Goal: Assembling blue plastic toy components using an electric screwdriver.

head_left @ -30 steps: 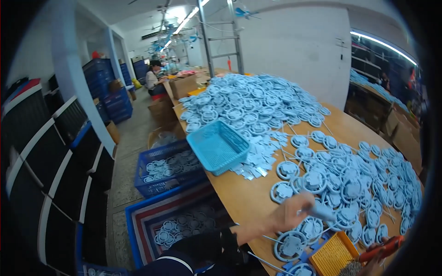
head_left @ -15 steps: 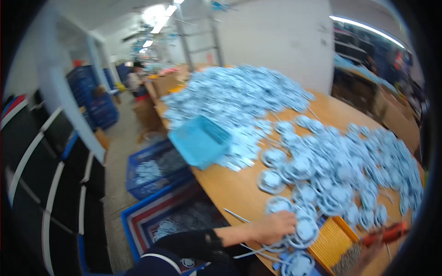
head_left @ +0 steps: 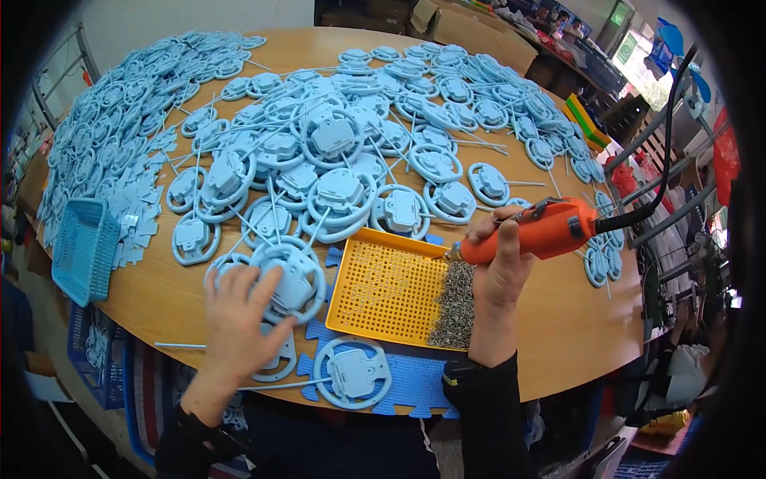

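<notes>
My left hand (head_left: pixel 239 319) has its fingers spread at the edge of a light-blue plastic steering-wheel-shaped part (head_left: pixel 291 283) in the pile; I cannot tell whether it touches it. My right hand (head_left: pixel 503 271) is closed around an orange electric screwdriver (head_left: pixel 535 231). Its bit end points left over a yellow perforated tray (head_left: pixel 375 279), whose right end holds many small screws (head_left: pixel 453 307). Nearest me, another wheel-shaped part (head_left: pixel 353 374) lies on a blue foam mat (head_left: pixel 419 383), its thin rod pointing left. Next to it, one more part is partly hidden under my left hand.
Wheel-shaped parts with rods are heaped across the wooden table (head_left: pixel 558 343). At the left edge stands a blue plastic basket (head_left: pixel 84 251) beside flat light-blue pieces (head_left: pixel 140 219). Blue crates (head_left: pixel 96 355) sit below. The screwdriver's black cable (head_left: pixel 669 152) rises at the right.
My view has swung right and down onto the table. The left hand, earlier closed near a wheel-shaped part, now has its fingers spread. The screwdriver has come over the tray's screw end.
</notes>
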The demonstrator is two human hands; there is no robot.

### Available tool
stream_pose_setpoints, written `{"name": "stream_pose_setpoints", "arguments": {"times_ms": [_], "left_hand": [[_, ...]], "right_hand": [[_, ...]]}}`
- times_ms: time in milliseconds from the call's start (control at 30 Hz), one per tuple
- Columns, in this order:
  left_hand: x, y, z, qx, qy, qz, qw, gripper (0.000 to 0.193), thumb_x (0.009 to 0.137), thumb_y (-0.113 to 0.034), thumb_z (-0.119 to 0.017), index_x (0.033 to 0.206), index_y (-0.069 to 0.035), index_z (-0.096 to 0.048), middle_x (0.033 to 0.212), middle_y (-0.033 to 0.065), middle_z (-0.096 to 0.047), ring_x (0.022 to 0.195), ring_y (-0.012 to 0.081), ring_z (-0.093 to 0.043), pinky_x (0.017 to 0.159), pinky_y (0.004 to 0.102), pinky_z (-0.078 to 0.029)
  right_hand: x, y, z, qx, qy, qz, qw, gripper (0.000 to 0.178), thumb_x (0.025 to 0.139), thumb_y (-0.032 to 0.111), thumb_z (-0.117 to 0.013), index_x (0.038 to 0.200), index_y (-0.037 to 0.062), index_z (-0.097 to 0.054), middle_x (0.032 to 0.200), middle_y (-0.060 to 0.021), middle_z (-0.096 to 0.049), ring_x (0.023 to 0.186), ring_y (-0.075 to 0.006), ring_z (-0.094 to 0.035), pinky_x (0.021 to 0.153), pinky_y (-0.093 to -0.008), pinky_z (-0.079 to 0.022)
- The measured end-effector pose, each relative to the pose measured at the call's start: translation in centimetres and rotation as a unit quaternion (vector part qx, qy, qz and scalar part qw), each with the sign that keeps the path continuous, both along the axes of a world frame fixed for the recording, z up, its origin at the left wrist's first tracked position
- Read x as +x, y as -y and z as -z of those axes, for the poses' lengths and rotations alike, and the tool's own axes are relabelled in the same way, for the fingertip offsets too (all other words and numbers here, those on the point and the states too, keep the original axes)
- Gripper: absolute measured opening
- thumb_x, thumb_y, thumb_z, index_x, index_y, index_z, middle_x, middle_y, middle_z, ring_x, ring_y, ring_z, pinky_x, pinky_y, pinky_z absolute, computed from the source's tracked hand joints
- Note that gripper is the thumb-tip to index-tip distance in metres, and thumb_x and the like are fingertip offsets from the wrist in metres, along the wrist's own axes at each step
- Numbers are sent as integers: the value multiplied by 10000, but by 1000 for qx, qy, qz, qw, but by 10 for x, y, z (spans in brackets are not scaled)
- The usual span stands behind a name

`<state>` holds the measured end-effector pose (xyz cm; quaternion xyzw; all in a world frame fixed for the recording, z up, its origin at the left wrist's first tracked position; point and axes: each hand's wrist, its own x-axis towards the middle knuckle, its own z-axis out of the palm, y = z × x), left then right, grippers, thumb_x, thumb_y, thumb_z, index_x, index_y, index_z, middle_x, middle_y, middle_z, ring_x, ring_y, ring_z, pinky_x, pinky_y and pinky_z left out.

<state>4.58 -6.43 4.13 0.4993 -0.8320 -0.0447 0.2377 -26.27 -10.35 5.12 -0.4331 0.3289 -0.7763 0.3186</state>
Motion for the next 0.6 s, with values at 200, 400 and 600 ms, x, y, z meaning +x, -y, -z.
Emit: {"name": "stream_pose_setpoints", "arguments": {"times_ms": [200, 400, 600], "left_hand": [[19, 28, -5, -44, 33, -23, 998, 629, 650, -198, -759, 1218, -76, -516, 1128, 142, -500, 1047, 326, -489, 971, 518, -309], [-23, -42, -19, 75, -52, 181, 979, 553, 693, -281, -761, 1151, -45, -560, 1046, 135, -531, 962, 301, -494, 819, 477, -357], [-48, -75, 17, 74, -6, 102, 992, 621, 677, -374, -767, 1138, -16, -554, 1055, 113, -519, 987, 290, -476, 906, 476, -317]], "right_hand": [[0, 5, 8, 3, 22, -29, 999, 301, 828, 207, -707, 964, 43, -494, 688, -55, -553, 606, -160, -542, 622, -306, -465], [1, 4, 5, -10, 20, -32, 999, 296, 825, 226, -714, 936, 52, -503, 686, -46, -551, 604, -151, -536, 614, -305, -464], [1, 6, 11, 6, -12, -51, 999, 288, 834, 312, -701, 889, 95, -519, 699, -21, -523, 628, -159, -515, 627, -331, -418]]}}
